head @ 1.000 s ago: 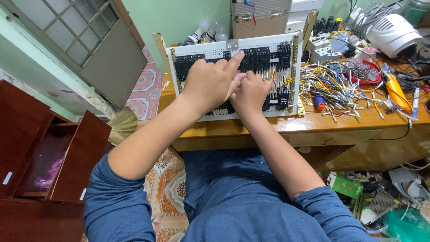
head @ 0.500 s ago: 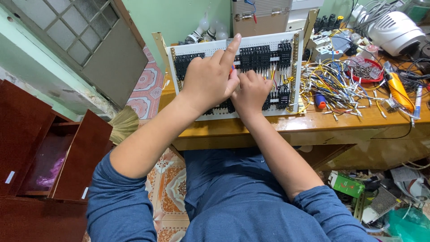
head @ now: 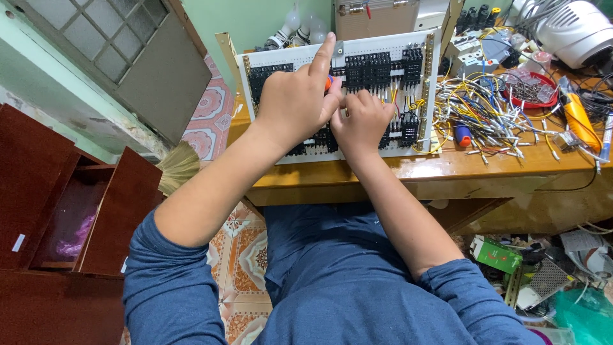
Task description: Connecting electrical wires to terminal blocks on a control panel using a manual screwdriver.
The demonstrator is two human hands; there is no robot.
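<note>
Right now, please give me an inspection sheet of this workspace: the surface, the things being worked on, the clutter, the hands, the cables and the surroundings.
Surface: wooden table, glossy, crowded on its right side.
Job's things: white perforated panel with rows of black components; an orange-handled tool shows between the hands.
Clutter: red dish of small parts, yellow tool, white appliance.
Hands: left hand on the panel, index finger straight; right hand curled against the panel beside it.
Cables: loose yellow and white wires heaped right of the panel.
Surroundings: dark red cabinet at left, patterned floor tiles, boxes and scraps on the floor at right.
</note>
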